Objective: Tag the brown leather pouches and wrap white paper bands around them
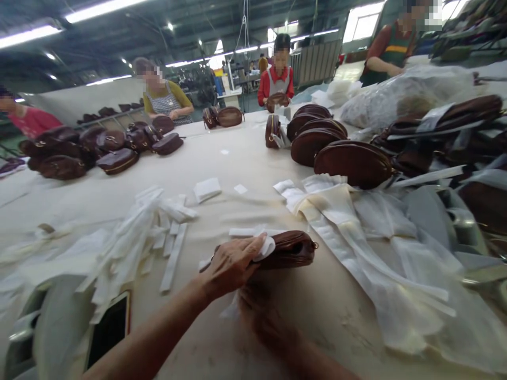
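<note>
A small brown leather bag [293, 249] lies on the table in front of me, with a metal ring at its right end. My left hand [233, 264] grips it from the left, the fingers bent over its top. A curled white strip [266, 249] wraps over the bag at my fingertips. Just below the bag, my right hand [263, 316] is smeared by motion and in shadow, so its fingers cannot be made out. Behind the bag lies a flat white strip [247, 232], partly hidden by the bag and my left hand.
White strips [158, 227] lie left, near a phone [111, 327]. Long white wrapping sheets [348, 232] spread right. Finished-looking brown bags [352, 163] stand back right; more bags [119, 161] are piled back left. A large plastic bag [404, 100] sits behind. Several people work across the table.
</note>
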The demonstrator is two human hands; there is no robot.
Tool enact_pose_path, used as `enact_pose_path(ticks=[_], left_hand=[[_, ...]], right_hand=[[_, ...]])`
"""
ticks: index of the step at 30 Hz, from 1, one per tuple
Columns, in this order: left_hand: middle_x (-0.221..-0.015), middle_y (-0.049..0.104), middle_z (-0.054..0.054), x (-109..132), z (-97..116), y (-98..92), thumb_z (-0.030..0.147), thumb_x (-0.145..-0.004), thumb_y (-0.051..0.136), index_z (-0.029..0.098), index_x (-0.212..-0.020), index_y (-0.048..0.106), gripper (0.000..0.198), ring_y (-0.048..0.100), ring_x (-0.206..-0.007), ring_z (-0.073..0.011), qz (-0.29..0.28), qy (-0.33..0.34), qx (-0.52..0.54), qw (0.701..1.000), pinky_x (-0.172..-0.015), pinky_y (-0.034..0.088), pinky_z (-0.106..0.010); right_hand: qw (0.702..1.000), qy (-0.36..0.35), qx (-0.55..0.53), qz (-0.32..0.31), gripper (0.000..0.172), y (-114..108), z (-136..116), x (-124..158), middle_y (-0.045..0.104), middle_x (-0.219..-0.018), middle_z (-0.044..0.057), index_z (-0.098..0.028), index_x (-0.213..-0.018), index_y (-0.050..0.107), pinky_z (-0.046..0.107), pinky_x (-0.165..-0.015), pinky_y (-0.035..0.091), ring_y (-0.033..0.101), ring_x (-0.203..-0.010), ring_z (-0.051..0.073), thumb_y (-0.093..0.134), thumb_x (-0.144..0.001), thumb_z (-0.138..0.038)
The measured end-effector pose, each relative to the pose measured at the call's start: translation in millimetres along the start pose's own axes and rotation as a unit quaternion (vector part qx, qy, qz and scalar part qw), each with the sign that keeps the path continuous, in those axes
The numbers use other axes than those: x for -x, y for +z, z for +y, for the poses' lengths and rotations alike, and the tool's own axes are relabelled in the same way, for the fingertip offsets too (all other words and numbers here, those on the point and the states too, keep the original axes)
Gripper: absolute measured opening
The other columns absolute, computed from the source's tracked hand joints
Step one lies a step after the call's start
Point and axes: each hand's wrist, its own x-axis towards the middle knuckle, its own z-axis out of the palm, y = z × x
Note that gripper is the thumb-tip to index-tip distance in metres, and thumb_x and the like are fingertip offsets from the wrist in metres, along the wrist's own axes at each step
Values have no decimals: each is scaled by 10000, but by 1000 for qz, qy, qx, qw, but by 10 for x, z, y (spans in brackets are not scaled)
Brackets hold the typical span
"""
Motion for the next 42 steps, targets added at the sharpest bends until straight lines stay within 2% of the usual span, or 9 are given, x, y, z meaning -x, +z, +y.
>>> enact_pose_path(ticks=[5,8,12,21,26,30,33,37,42], left_hand=[[-1098,653,-150,28,-27,-10,74,-890,393,76,-1345,358,457,656,-910,-208,28,67,-66,995,-688,535,-286],[-1122,639,-180,135,41,39,45,-890,393,35,-1256,453,371,634,-1004,-240,34,82,-108,990,-712,529,-303],[-1156,614,-215,359,278,154,101,-922,407,16,-1219,503,323,572,-1135,-288,44,78,-122,988,-815,528,-339],[-1411,360,-261,830,678,437,178,-960,380,81,-1262,508,342,515,-1203,-329,62,64,-125,988,-921,496,-385],[-1374,430,-228,874,673,507,172,-961,362,102,-1288,491,358,500,-1224,-302,76,54,-122,988,-926,496,-356],[-1409,375,-239,886,671,528,152,-954,350,100,-1262,519,355,496,-1223,-323,90,54,-110,988,-893,515,-360],[-1411,370,-243,889,676,521,152,-947,367,98,-1251,526,347,496,-1223,-323,91,53,-109,988,-886,520,-356],[-1377,420,-237,892,671,520,167,-945,375,96,-1250,519,344,495,-1225,-315,90,52,-108,989,-878,524,-344],[-1363,432,-244,886,662,536,207,-948,399,90,-1232,532,335,536,-1183,-313,109,44,-97,988,-867,527,-346]], right_hand=[[998,-8,-63,-26,271,-492,38,96,654,-758,4,-214,-811,589,273,-769,563,620,-699,147,349,-873,-104],[995,-29,-90,-14,250,-652,21,253,676,-805,31,-180,-888,587,285,-813,557,640,-779,149,353,-875,-95],[995,-77,-46,32,342,-558,11,464,727,-927,41,-210,-1066,603,302,-887,560,665,-935,180,379,-844,-76],[994,-52,-49,80,294,-443,-81,554,650,-664,48,-172,-812,592,210,-582,530,621,-620,144,327,-915,-101],[992,-96,-23,84,276,-882,-27,426,680,-731,54,-158,-917,621,221,-692,512,641,-710,139,347,-937,-140],[995,-23,26,88,290,-1252,197,12,696,-976,100,-136,-1083,622,275,-868,482,633,-953,172,435,-868,-85],[998,33,40,38,280,-1246,455,-491,681,-1078,105,-156,-1098,627,343,-910,465,606,-1035,203,449,-885,-120],[976,165,3,-139,300,-1039,823,-1071,650,-1160,143,-148,-1114,632,459,-997,373,569,-1111,264,431,-892,-160],[946,179,-71,-259,268,-938,1088,-1281,722,-857,77,-183,-862,681,329,-773,483,660,-802,215,442,-899,-298]])
